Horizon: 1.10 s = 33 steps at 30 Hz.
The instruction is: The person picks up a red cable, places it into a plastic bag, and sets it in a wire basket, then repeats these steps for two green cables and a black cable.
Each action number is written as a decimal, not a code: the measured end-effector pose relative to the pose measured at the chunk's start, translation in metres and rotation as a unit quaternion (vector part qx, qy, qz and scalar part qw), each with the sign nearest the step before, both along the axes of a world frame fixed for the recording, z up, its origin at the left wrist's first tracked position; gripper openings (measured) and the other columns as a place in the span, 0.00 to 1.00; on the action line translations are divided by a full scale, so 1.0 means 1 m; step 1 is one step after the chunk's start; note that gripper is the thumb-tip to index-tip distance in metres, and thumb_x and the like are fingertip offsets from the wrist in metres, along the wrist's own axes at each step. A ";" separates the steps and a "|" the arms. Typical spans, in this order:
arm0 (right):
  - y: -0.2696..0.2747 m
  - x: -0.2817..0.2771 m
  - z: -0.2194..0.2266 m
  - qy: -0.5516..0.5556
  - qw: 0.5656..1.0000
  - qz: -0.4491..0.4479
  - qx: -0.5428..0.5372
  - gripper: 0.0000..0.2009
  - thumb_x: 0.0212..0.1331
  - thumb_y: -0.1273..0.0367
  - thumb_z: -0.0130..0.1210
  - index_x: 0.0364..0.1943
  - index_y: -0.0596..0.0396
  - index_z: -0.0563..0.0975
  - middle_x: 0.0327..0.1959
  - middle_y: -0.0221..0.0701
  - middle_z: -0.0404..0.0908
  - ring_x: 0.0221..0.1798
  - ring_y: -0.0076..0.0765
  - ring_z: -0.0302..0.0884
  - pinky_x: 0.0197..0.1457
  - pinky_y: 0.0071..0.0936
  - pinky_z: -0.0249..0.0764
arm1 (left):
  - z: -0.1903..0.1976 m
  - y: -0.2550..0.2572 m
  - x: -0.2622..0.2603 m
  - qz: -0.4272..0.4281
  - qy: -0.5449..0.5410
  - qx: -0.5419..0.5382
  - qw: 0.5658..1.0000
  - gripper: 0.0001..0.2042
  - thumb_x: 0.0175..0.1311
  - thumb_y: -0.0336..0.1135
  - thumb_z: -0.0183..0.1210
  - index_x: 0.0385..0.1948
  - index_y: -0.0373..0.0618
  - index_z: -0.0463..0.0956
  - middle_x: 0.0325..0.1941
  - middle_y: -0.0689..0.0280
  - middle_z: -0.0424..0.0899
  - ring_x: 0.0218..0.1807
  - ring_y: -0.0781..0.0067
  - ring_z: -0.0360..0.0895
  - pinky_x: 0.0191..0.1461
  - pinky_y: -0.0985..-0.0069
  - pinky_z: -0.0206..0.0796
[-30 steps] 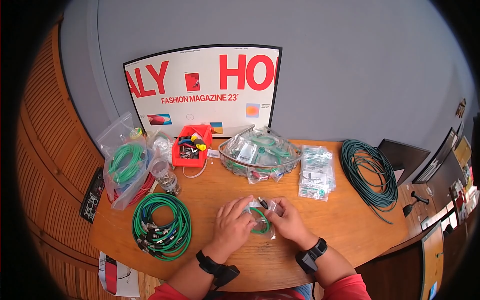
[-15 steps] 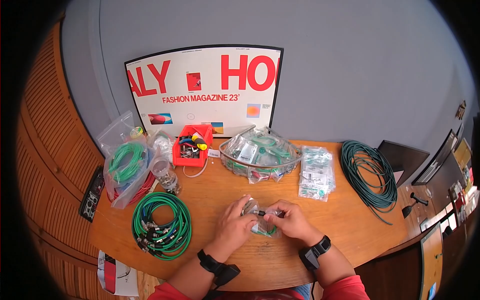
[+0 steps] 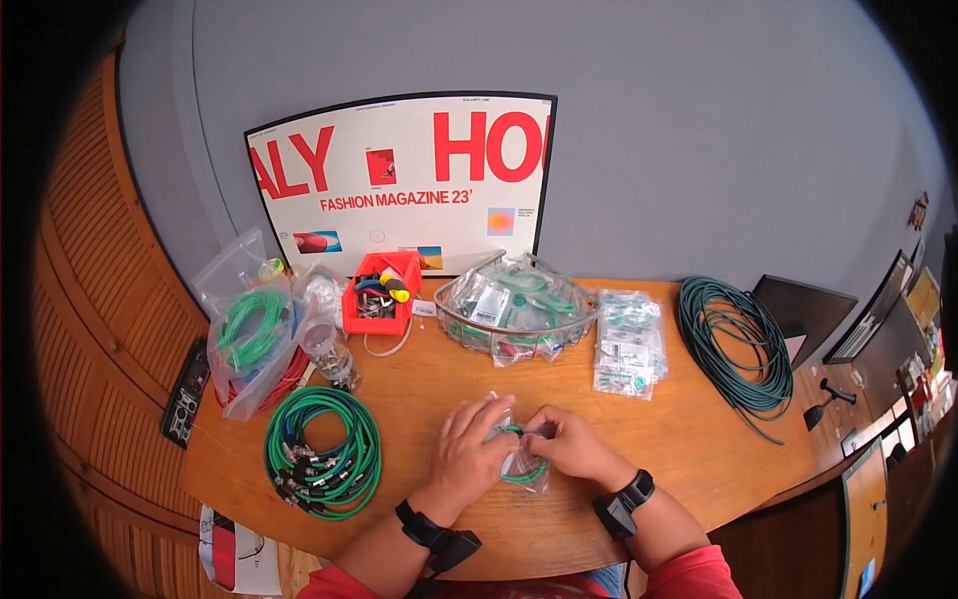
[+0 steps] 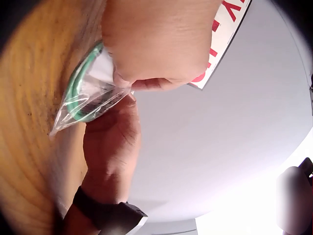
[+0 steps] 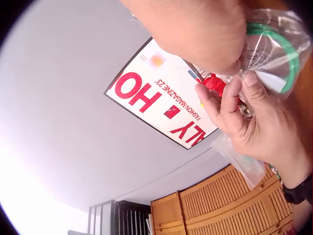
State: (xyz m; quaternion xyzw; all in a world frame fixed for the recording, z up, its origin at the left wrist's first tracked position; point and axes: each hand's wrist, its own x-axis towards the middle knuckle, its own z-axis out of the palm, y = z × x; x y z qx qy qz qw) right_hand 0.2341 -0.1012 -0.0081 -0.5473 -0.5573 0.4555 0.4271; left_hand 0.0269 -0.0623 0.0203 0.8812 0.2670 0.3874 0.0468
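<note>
A small clear plastic bag (image 3: 529,481) with a coiled green cable (image 4: 75,93) in it is between both hands, low over the front of the table. My left hand (image 3: 461,454) pinches the bag's upper left edge between thumb and forefinger, its other fingers extended, as the right wrist view shows. On the opposite side my right hand (image 3: 577,447) grips the top edge with thumb and curled fingers. The plastic is gathered into creases between the two grips, and a white label shows through it.
A looped bundle of green cables (image 3: 371,469) lies to the left, near a clear jar (image 3: 324,344). Behind are a red bin (image 3: 377,324) of tools, a wire basket (image 3: 519,344) of bagged cables, flat packets (image 3: 627,349) and a dark green cable coil (image 3: 699,369). A monitor (image 3: 399,150) stands at the back.
The cable's dark connector end, which stuck up at the bag's mouth, is now down among the fingers. My right hand has shifted slightly left, closer to the left hand.
</note>
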 end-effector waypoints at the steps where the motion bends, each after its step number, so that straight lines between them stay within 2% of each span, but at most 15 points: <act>1: 0.000 -0.001 0.003 0.000 1.000 0.001 0.000 0.07 0.61 0.73 0.64 0.41 0.57 0.79 0.34 0.26 0.83 0.35 0.21 0.78 0.40 0.23 0.77 | 0.002 -0.001 0.000 0.016 -0.019 -0.007 1.000 0.14 0.50 0.32 0.70 0.40 0.46 0.82 0.65 0.57 0.75 0.64 0.50 0.74 0.65 0.60 0.66; 5: -0.002 0.000 0.015 0.054 0.998 -0.005 -0.031 0.07 0.62 0.77 0.62 0.42 0.58 0.78 0.37 0.24 0.82 0.39 0.17 0.77 0.44 0.19 0.76 | -0.019 0.011 0.003 0.114 -0.207 -0.114 0.965 0.19 0.59 0.35 0.68 0.50 0.41 0.75 0.65 0.56 0.75 0.65 0.54 0.73 0.65 0.64 0.67; 7: 0.000 0.000 0.012 0.095 0.995 -0.001 -0.018 0.08 0.63 0.77 0.62 0.44 0.57 0.77 0.39 0.24 0.82 0.39 0.16 0.77 0.45 0.19 0.76 | -0.047 0.030 -0.009 0.005 -0.318 -0.504 0.803 0.22 0.70 0.37 0.61 0.60 0.33 0.67 0.63 0.55 0.76 0.61 0.61 0.76 0.62 0.64 0.69; 8: 0.001 0.000 0.009 0.131 0.991 -0.005 0.004 0.09 0.63 0.77 0.62 0.46 0.57 0.77 0.38 0.24 0.82 0.38 0.16 0.77 0.43 0.19 0.76 | -0.048 0.032 -0.012 0.006 -0.320 -0.502 0.804 0.22 0.70 0.37 0.61 0.60 0.33 0.67 0.63 0.55 0.76 0.61 0.61 0.76 0.62 0.64 0.69; 10: 0.001 0.000 0.011 0.166 0.986 -0.008 0.023 0.11 0.63 0.76 0.63 0.48 0.57 0.77 0.37 0.24 0.82 0.37 0.16 0.76 0.40 0.19 0.75 | -0.023 0.028 -0.015 -0.221 -0.327 -0.713 0.580 0.21 0.74 0.39 0.57 0.60 0.32 0.70 0.58 0.62 0.80 0.56 0.72 0.78 0.58 0.72 0.71; 11: 0.001 -0.001 0.016 0.170 0.985 -0.009 0.015 0.13 0.62 0.78 0.63 0.49 0.57 0.77 0.40 0.25 0.82 0.39 0.17 0.77 0.44 0.19 0.76 | -0.023 0.025 -0.015 -0.221 -0.328 -0.712 0.580 0.21 0.74 0.39 0.57 0.60 0.32 0.70 0.58 0.62 0.80 0.56 0.72 0.78 0.58 0.72 0.71; 13: 0.001 -0.001 0.017 0.173 0.985 -0.011 0.007 0.14 0.62 0.80 0.63 0.51 0.57 0.76 0.44 0.25 0.81 0.42 0.18 0.78 0.47 0.20 0.78 | -0.026 0.018 -0.012 -0.132 -0.258 -0.580 0.761 0.19 0.75 0.39 0.56 0.59 0.34 0.75 0.51 0.66 0.83 0.51 0.78 0.78 0.56 0.76 0.71; 16: 0.002 -0.006 0.014 0.184 0.981 -0.056 0.026 0.13 0.63 0.77 0.62 0.51 0.59 0.76 0.41 0.26 0.82 0.40 0.17 0.77 0.43 0.18 0.76 | -0.018 0.009 -0.008 -0.125 -0.276 -0.506 0.808 0.16 0.76 0.40 0.55 0.53 0.36 0.80 0.48 0.69 0.84 0.48 0.81 0.77 0.54 0.80 0.71; 20: 0.001 -0.007 0.011 0.118 0.990 -0.072 0.024 0.13 0.61 0.75 0.66 0.49 0.59 0.78 0.38 0.24 0.83 0.37 0.15 0.76 0.40 0.17 0.74 | -0.039 0.013 -0.007 -0.179 -0.292 -0.514 0.786 0.14 0.77 0.38 0.54 0.52 0.38 0.81 0.49 0.69 0.84 0.51 0.81 0.77 0.55 0.78 0.71; 25: -0.002 -0.011 0.016 0.098 0.991 -0.074 0.045 0.11 0.60 0.73 0.68 0.43 0.59 0.80 0.34 0.22 0.82 0.34 0.14 0.74 0.38 0.16 0.73 | -0.012 0.008 -0.001 -0.179 -0.441 -0.646 0.597 0.18 0.76 0.40 0.54 0.59 0.37 0.74 0.57 0.63 0.80 0.57 0.72 0.78 0.63 0.69 0.70; 26: -0.001 -0.009 0.011 0.096 0.992 -0.066 0.045 0.12 0.58 0.73 0.69 0.43 0.59 0.79 0.35 0.22 0.82 0.36 0.15 0.75 0.39 0.17 0.74 | -0.014 0.010 -0.002 -0.179 -0.443 -0.645 0.596 0.18 0.76 0.40 0.54 0.59 0.37 0.74 0.57 0.63 0.80 0.57 0.72 0.78 0.63 0.69 0.70; 28: -0.001 -0.006 0.011 0.093 0.993 -0.057 0.046 0.13 0.57 0.74 0.70 0.43 0.58 0.79 0.36 0.23 0.82 0.37 0.15 0.75 0.41 0.18 0.75 | -0.021 0.016 -0.004 -0.194 -0.334 -0.593 0.706 0.17 0.75 0.36 0.56 0.58 0.35 0.73 0.58 0.63 0.80 0.57 0.73 0.77 0.63 0.70 0.69; 29: -0.002 -0.004 0.016 0.019 0.997 -0.051 0.046 0.14 0.56 0.73 0.71 0.43 0.58 0.79 0.37 0.23 0.81 0.37 0.16 0.75 0.41 0.18 0.74 | -0.021 0.017 -0.007 -0.194 -0.335 -0.593 0.706 0.17 0.75 0.36 0.56 0.58 0.35 0.73 0.58 0.63 0.80 0.57 0.73 0.77 0.63 0.70 0.69; 31: -0.003 -0.005 0.023 -0.055 0.996 -0.044 0.046 0.15 0.54 0.72 0.73 0.42 0.58 0.79 0.37 0.23 0.81 0.37 0.16 0.74 0.40 0.18 0.74 | -0.024 0.018 -0.012 -0.184 -0.259 -0.533 0.784 0.17 0.71 0.34 0.60 0.56 0.33 0.75 0.53 0.62 0.83 0.53 0.76 0.78 0.58 0.75 0.71; 33: -0.006 -0.009 0.028 -0.062 0.996 -0.043 0.043 0.17 0.52 0.71 0.75 0.42 0.59 0.79 0.38 0.23 0.81 0.37 0.16 0.74 0.41 0.19 0.74 | -0.033 0.021 -0.012 -0.188 -0.256 -0.545 0.776 0.17 0.70 0.32 0.61 0.55 0.33 0.74 0.51 0.63 0.83 0.51 0.77 0.78 0.56 0.76 0.72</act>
